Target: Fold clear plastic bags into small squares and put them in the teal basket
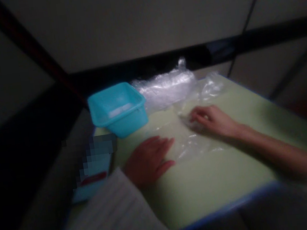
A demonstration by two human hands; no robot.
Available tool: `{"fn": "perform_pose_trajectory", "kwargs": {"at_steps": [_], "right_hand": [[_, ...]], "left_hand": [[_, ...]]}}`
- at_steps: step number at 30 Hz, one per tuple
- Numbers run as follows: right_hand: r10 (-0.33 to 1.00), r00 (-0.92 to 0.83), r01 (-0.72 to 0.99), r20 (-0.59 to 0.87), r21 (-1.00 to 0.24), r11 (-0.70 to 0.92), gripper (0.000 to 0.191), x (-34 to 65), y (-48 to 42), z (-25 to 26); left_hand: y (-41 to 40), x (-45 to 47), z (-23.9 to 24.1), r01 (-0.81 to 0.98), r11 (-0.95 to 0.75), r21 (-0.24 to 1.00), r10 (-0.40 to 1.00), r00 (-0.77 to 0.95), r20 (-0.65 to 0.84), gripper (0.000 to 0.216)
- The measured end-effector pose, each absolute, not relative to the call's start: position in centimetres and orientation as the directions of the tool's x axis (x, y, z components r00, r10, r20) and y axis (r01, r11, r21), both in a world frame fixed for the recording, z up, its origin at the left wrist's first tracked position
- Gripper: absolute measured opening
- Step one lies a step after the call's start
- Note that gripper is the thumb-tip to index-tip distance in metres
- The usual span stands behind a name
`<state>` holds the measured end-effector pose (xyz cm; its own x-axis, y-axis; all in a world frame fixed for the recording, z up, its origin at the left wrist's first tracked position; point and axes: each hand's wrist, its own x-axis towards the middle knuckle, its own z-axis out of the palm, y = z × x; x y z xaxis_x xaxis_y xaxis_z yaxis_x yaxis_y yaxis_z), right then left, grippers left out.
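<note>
A clear plastic bag [188,150] lies flat on the pale yellow-green table [209,183]. My left hand [150,159] rests at the bag's left side with its fingers stretched out and nothing in them. Over on the right, the fingers of my right hand [207,119] are curled and pinched at the bag's upper right part, where the plastic is bunched. Blur hides exactly how much plastic sits between those fingertips.
A turquoise basin [127,124] with something whitish inside stands at the table's back left. Beside it lies a heap of clear plastic bags [167,88]. A light-blue booklet-like item [93,188] with a red strip is at the left edge. Behind the table rises a wall [134,22].
</note>
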<state>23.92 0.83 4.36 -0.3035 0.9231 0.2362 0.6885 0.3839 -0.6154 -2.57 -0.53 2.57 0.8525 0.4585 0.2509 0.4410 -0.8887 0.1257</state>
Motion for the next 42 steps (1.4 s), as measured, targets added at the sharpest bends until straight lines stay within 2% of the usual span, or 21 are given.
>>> {"fn": "perform_pose_trajectory", "kwargs": {"at_steps": [3, 6, 12, 18, 22, 27, 30, 34, 39, 42], "right_hand": [[0.905, -0.365, 0.794, 0.216, -0.435, 0.424, 0.027, 23.7, 0.4, 4.8], [0.915, -0.332, 0.869, 0.229, -0.303, 0.391, 0.031, 23.6, 0.2, 4.8], [0.926, -0.3, 0.912, 0.231, -0.216, 0.349, 0.038, 24.1, 0.8, 4.2], [0.857, -0.458, 0.815, 0.237, -0.272, 0.511, 0.034, 23.8, 1.2, 3.1], [0.768, -0.602, 0.694, 0.218, -0.332, 0.639, 0.04, 22.8, 0.8, 2.3], [0.626, -0.754, 0.543, 0.198, -0.348, 0.764, 0.044, 22.0, 0.1, 2.7], [0.667, -0.695, 0.576, 0.267, -0.349, 0.739, 0.037, 22.8, 0.4, 3.6], [0.766, -0.569, 0.679, 0.298, -0.355, 0.642, 0.039, 24.2, 1.2, 4.1], [0.729, -0.658, 0.641, 0.187, -0.367, 0.673, 0.038, 23.6, 1.6, 2.6], [0.698, -0.685, 0.612, 0.208, -0.355, 0.707, 0.042, 22.9, 1.5, 2.2]], "left_hand": [[0.2, -3.3, 2.7, 0.462, -0.882, 0.091, 0.468, 0.836, 0.286, 0.037], [0.4, -3.2, 2.6, 0.42, -0.905, 0.065, 0.419, 0.854, 0.308, 0.033], [-0.6, -2.3, 2.8, 0.307, -0.95, 0.051, 0.306, 0.892, 0.334, 0.032], [-3.0, -0.3, 2.9, 0.208, -0.968, 0.141, 0.244, 0.914, 0.325, 0.046], [-4.9, 1.4, 2.3, 0.086, -0.962, 0.258, 0.172, 0.926, 0.335, 0.051], [-6.6, 2.3, 1.6, -0.018, -0.944, 0.328, 0.136, 0.887, 0.442, 0.047], [-6.2, 2.0, 1.6, -0.001, -0.948, 0.318, 0.167, 0.85, 0.5, 0.045], [-5.0, 1.3, 1.6, 0.073, -0.947, 0.313, 0.22, 0.859, 0.463, 0.044], [-5.2, 1.5, 1.2, 0.045, -0.947, 0.317, 0.198, 0.861, 0.469, 0.044], [-5.2, 1.5, 1.4, 0.071, -0.949, 0.307, 0.226, 0.832, 0.507, 0.037]]}}
